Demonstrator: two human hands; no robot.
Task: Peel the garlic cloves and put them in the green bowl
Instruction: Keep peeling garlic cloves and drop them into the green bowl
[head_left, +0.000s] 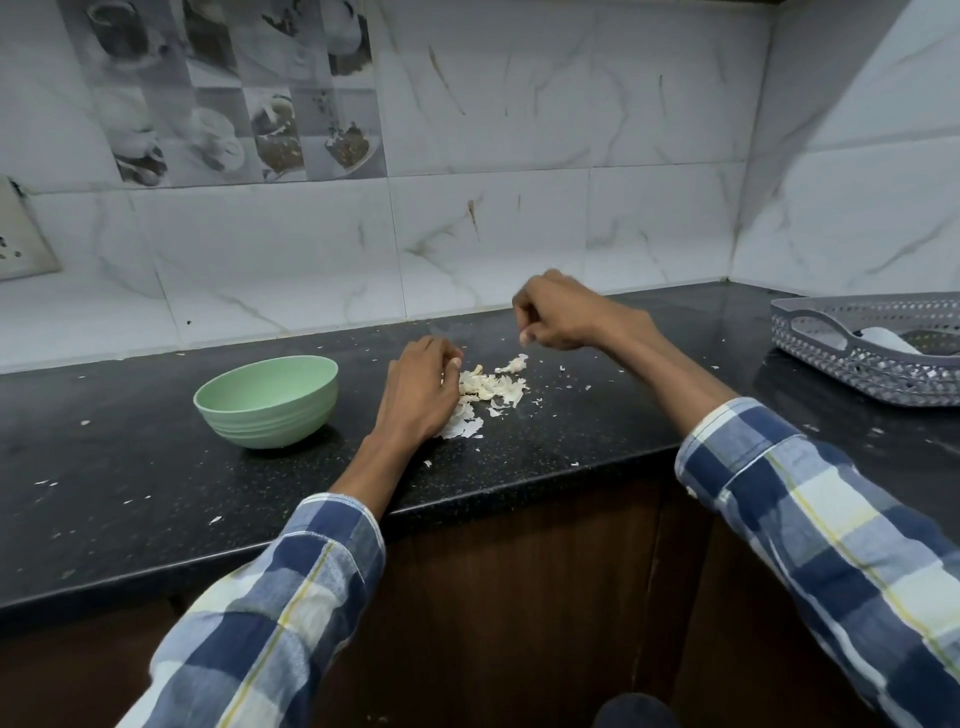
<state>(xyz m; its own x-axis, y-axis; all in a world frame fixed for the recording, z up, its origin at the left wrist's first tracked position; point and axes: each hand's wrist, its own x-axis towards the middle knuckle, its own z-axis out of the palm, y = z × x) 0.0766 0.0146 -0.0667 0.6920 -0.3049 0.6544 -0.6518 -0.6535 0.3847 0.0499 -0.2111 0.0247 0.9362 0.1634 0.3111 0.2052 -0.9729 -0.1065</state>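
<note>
The green bowl (270, 415) stands upright on the black counter, left of my hands; its inside is hidden from this angle. A pile of pale garlic skins and pieces (491, 387) lies in the middle of the counter, with one small piece (514, 364) just behind it. My left hand (421, 389) rests at the pile's left edge, fingers curled down into it; anything under them is hidden. My right hand (561, 312) hovers above and behind the pile, fingers curled into a loose fist with the thumb against them. I see nothing in it.
Small skin flakes are scattered over the black granite counter (156, 467). A grey perforated basket (872, 358) sits at the far right with something white inside. Marble-look tiled walls close the back and right side. The counter's front edge runs under my forearms.
</note>
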